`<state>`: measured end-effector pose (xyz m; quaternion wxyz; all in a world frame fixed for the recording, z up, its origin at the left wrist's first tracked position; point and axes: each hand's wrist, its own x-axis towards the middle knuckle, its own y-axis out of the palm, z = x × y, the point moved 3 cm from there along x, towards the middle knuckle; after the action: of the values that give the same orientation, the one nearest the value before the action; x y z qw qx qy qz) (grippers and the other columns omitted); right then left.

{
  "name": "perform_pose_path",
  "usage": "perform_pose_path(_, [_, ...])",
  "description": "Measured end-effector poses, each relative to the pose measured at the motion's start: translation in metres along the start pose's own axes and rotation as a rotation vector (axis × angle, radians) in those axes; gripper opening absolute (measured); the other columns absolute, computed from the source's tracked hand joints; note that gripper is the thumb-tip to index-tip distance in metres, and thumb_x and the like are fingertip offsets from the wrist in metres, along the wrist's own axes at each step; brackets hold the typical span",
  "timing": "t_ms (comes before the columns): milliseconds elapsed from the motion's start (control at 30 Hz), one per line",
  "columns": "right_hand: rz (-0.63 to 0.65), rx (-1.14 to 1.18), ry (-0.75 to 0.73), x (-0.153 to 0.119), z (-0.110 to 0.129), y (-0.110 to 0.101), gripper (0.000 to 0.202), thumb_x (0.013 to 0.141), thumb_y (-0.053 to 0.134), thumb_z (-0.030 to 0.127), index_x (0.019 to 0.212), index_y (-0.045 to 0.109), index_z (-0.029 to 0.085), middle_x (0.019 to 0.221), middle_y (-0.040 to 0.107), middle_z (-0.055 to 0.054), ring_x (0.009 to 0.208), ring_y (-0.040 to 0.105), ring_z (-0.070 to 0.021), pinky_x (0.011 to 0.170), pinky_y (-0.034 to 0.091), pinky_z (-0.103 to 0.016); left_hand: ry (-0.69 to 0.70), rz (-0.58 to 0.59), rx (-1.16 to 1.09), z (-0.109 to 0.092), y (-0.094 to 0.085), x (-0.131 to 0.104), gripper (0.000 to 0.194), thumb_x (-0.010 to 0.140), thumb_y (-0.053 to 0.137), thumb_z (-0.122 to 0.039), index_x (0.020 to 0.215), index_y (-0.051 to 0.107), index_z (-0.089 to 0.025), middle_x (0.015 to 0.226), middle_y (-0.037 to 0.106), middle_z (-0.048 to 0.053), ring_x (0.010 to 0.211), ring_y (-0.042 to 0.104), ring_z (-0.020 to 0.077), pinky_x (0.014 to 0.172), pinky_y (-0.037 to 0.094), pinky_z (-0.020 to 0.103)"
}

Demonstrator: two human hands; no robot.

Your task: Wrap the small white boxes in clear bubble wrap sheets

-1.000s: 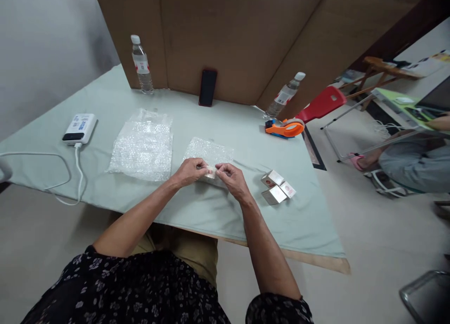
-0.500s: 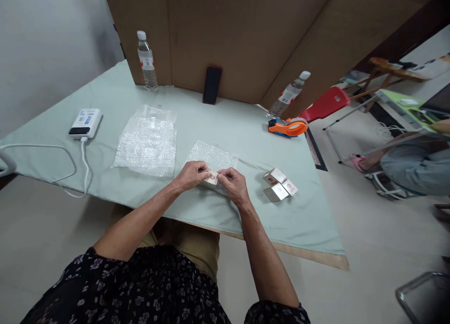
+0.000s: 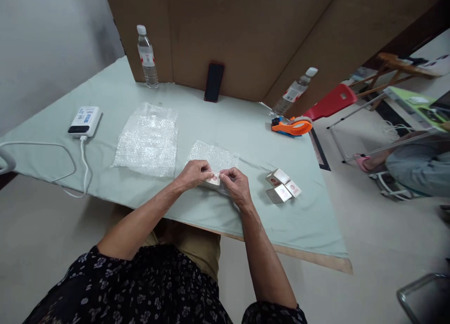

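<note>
A small pale box (image 3: 213, 179) lies on a sheet of bubble wrap (image 3: 214, 154) near the table's front edge. My left hand (image 3: 196, 173) is closed on the box's left side, fingertips on its top. At its right end, my right hand (image 3: 236, 183) has thumb and fingers pinched together; what they pinch is too small to name. Several similar small boxes (image 3: 279, 193) stand grouped to the right of my right hand. A larger stack of bubble wrap (image 3: 147, 141) lies to the left of my hands.
On the green cloth (image 3: 239, 122) are a white power bank (image 3: 85, 121) with a cable, two water bottles (image 3: 148, 61), a phone (image 3: 213, 82) against cardboard (image 3: 225, 28), and an orange tape dispenser (image 3: 291, 126). A seated person's leg (image 3: 418, 167) shows far right.
The fingers of my right hand have shifted slightly at the box's right end, and more of the box's front shows. The view has moved a little.
</note>
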<state>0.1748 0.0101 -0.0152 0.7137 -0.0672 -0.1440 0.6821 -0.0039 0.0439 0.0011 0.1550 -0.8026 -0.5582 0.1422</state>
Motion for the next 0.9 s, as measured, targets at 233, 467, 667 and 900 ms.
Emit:
perform_pose_path(233, [-0.148, -0.729, -0.405, -0.028, 0.058, -0.006, 0.019, 0.096, 0.053, 0.030, 0.098, 0.070, 0.023, 0.106, 0.070, -0.008, 0.098, 0.059, -0.0240, 0.086, 0.039, -0.039, 0.029, 0.141, 0.086, -0.006, -0.005, 0.011, 0.015, 0.068, 0.065, -0.030, 0.061, 0.062, -0.017, 0.063, 0.059, -0.002, 0.064, 0.051, 0.0128, 0.058, 0.034, 0.025])
perform_pose_path(467, [0.168, -1.034, -0.430, -0.033, 0.051, 0.026, 0.018, 0.097, 0.051, 0.022, 0.104, 0.067, 0.021, 0.105, 0.069, -0.009, 0.093, 0.055, -0.0234, 0.080, 0.035, -0.037, 0.059, 0.006, 0.157, 0.002, -0.017, -0.012, 0.013, 0.073, 0.058, -0.025, 0.082, 0.064, -0.018, 0.078, 0.065, 0.000, 0.075, 0.058, 0.0159, 0.069, 0.044, 0.027])
perform_pose_path(667, [0.222, -1.186, -0.479, -0.027, 0.061, 0.030, 0.019, 0.097, 0.053, 0.028, 0.112, 0.064, 0.023, 0.097, 0.066, -0.008, 0.087, 0.051, -0.0235, 0.077, 0.028, -0.037, -0.108, -0.217, 0.355, 0.019, -0.032, -0.033, 0.024, 0.082, 0.053, -0.022, 0.103, 0.064, -0.020, 0.085, 0.069, 0.004, 0.082, 0.064, 0.0203, 0.079, 0.048, 0.031])
perform_pose_path(900, [0.300, -1.297, -0.523, -0.022, 0.066, 0.035, 0.018, 0.097, 0.052, 0.027, 0.112, 0.062, 0.022, 0.094, 0.065, -0.008, 0.083, 0.049, -0.0234, 0.075, 0.026, -0.038, -0.228, -0.239, 0.657, 0.014, -0.033, -0.035, 0.040, 0.086, 0.056, -0.038, 0.117, 0.059, -0.013, 0.110, 0.066, 0.018, 0.098, 0.065, 0.0307, 0.081, 0.048, 0.037])
